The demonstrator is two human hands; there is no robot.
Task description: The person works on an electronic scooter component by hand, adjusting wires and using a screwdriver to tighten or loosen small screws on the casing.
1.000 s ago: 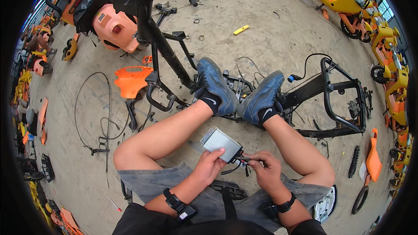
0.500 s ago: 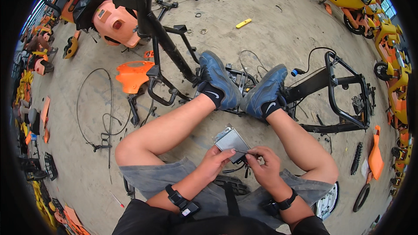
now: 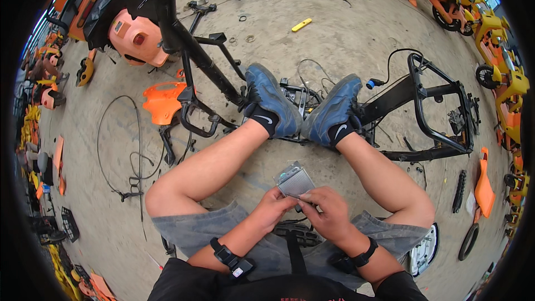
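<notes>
Between my bent knees I hold a silver finned metal box (image 3: 297, 179), which looks like a motor controller with a heat sink. My left hand (image 3: 272, 210) is closed around its lower left edge. My right hand (image 3: 329, 212) is at the lower right edge, thumb and fingers pinched together on a thin dark strand (image 3: 293, 195) that runs across the box's lower edge toward my left thumb. Whether the strand is a cable or a tool cannot be made out. My fingers hide the box's lower end.
Beyond my shoes stand a black frame (image 3: 200, 61) on the left and another black frame (image 3: 440, 117) on the right. Cables (image 3: 139, 150), an orange panel (image 3: 161, 103) and a yellow knife-like tool (image 3: 301, 25) lie on the concrete floor. Yellow scooters (image 3: 496, 78) line the right side.
My right hand has come left, closer to my left hand, and covers more of the box's lower edge. The box is turned slightly. The whole view has shifted a little.
</notes>
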